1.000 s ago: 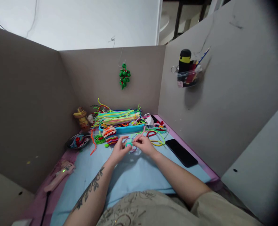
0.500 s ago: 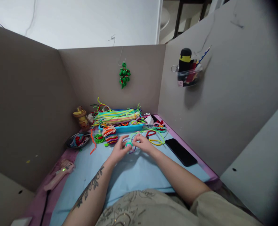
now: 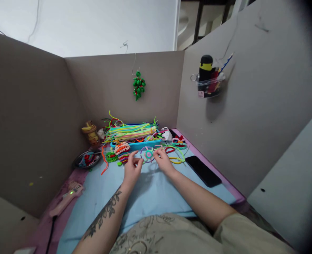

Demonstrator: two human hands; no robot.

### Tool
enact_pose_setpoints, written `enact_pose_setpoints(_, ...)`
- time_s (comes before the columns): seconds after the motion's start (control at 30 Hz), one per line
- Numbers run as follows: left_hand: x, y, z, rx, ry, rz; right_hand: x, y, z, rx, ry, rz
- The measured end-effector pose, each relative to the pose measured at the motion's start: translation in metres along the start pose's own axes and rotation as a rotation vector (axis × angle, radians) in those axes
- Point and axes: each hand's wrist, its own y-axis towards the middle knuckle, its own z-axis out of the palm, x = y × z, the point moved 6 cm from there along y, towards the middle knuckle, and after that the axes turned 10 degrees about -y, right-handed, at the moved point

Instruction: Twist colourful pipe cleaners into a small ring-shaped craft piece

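Note:
Between my hands is a small pipe-cleaner wheel, with a purple outer ring, a teal inner ring and a pink middle. My right hand pinches it at its right edge with thumb and fingertips. At its lower left is my left hand, thumb and forefinger apart; the thumb tip is close to the ring, and whether it touches cannot be seen. Just behind my left hand lies a striped pipe-cleaner piece, with an orange and peach coiled piece above it.
A blue tray heaped with pipe cleaners stands at the back. Loose pipe cleaners and a black phone lie right. At left are a dark bowl, a cup and a pink corded tool. Grey panels enclose the table.
The wheel has moved up a little and turned its face toward me. My left hand has drawn left, away from its middle, and its fingers have parted. My right hand keeps its pinch.

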Motion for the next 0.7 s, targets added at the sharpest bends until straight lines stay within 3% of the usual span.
enact_pose_setpoints(0.13,0.000,-0.006,0.012,0.071,0.067,0.013,0.006,-0.006,0.005,0.011,0.042,-0.003)
enact_pose_setpoints(0.37,0.009,-0.004,0.013,0.104,0.020,0.048,0.009,-0.011,0.012,0.077,0.080,0.038)
enact_pose_setpoints(0.7,0.013,-0.001,0.004,-0.006,-0.052,-0.085,0.019,-0.012,0.005,0.066,0.227,0.009)
